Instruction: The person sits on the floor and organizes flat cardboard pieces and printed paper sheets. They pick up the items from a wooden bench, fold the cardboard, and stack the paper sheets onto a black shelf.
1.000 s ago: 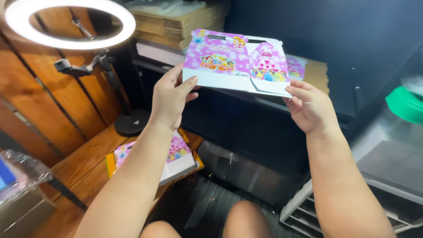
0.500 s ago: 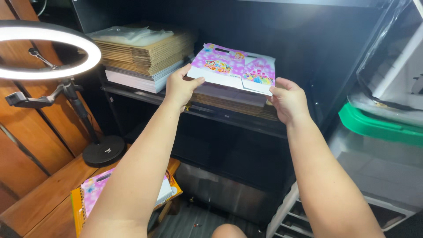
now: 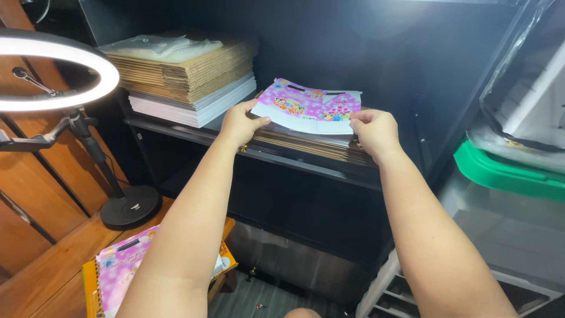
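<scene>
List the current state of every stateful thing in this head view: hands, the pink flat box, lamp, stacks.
Left hand: gripping the left edge of the box blank.
Right hand: gripping its right edge.
Pink printed flat-folded cardboard box: unassembled, lying on a pile on the dark shelf.
White ring light: lit.
Brown corrugated cardboard stack: flat, piled on white sheets.
Green-lidded clear plastic bin: lid on.

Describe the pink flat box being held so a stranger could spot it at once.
Find the dark shelf right of the ring light. Past the tall cardboard stack, a lower pile sits mid-shelf. The flat box lies on top, held by the left hand and right hand; only it is pink with cartoon prints.
</scene>
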